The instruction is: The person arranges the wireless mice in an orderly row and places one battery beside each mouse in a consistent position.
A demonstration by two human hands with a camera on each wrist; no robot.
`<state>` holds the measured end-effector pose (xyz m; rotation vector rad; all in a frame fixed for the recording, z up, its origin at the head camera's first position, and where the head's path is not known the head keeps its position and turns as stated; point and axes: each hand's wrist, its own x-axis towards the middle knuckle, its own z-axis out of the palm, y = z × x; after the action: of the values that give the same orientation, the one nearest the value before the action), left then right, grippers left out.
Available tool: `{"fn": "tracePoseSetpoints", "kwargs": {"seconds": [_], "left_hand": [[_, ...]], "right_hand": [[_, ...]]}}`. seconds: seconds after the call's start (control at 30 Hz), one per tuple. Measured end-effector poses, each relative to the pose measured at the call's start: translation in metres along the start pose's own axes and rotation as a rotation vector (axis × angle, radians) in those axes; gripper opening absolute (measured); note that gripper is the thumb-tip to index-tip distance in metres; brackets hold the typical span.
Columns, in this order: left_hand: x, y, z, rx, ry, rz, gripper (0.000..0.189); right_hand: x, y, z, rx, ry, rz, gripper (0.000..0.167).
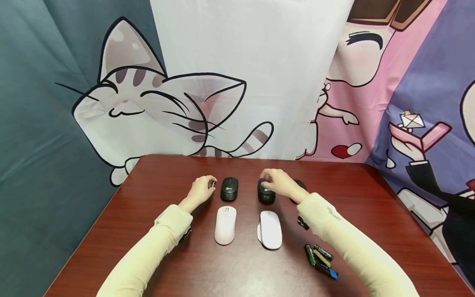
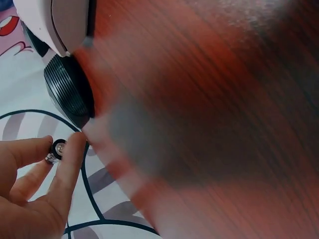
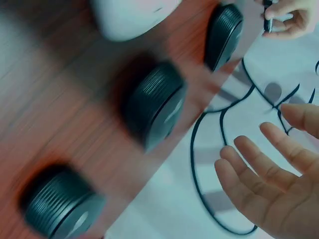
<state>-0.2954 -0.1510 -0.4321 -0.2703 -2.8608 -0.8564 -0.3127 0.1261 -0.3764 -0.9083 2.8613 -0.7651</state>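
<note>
My left hand point(image 1: 200, 190) pinches a small battery point(image 1: 212, 184) between thumb and fingers, left of a black mouse point(image 1: 229, 189). The left wrist view shows the round end of that battery point(image 2: 59, 148) between the fingertips. My right hand point(image 1: 277, 181) hovers at a second black mouse point(image 1: 266, 194) and covers part of it in the head view. In the right wrist view its fingers point(image 3: 251, 172) are spread and loosely bent, apart from the mouse point(image 3: 157, 102), holding nothing. Another black mouse point(image 3: 65, 204) is partly hidden by my right arm in the head view.
A pinkish-white mouse point(image 1: 225, 226) and a white mouse point(image 1: 271, 231) lie nearer me. Several loose batteries point(image 1: 320, 259) lie at the front right of the brown table point(image 1: 122, 247). Dark items show partly beside both sleeves. A printed cloth point(image 1: 252, 49) hangs behind the table.
</note>
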Motion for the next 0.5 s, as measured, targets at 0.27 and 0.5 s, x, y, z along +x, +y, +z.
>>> {"fn": "tracePoseSetpoints", "kwargs": {"seconds": [0.27,0.5], "left_hand": [[0.005,-0.001,0.003,0.016,0.029,-0.045,0.024],[0.012,0.003,0.009,0.009,-0.002,-0.092,0.025]], "right_hand": [[0.041,-0.032,0.032,0.027,-0.101,0.036,0.031],[0.068,-0.047,0.056,0.021,-0.152,0.082,0.037]]}}
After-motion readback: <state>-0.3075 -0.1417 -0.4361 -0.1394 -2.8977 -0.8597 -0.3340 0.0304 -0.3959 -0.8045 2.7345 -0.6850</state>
